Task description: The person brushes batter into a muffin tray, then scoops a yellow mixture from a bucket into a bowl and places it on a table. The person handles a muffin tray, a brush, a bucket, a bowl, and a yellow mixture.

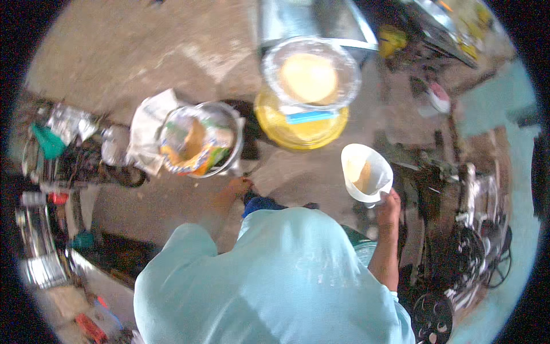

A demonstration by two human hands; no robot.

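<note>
My right hand (390,204) grips the handle of a white plastic jug (384,172). Some pale yellow material, liquid or powder I cannot tell, lies inside the jug. My left hand (238,187) is badly blurred, low in front of the body, so its fingers cannot be made out. Ahead stands a shiny round bowl holding a pale yellow mass (310,78). It overlaps a yellow round tub or lid (296,137) with a blue strip (313,117) on it. On the left, a metal pot (239,148) contains a colourful printed plastic bag (189,165).
A white cloth or sack (148,124) hangs beside the pot. Beyond the bowl is a shiny metal surface (318,23). Cluttered racks of metalware (477,249) line the right, by a turquoise wall (515,275). More clutter, including a green object (47,141), stands left.
</note>
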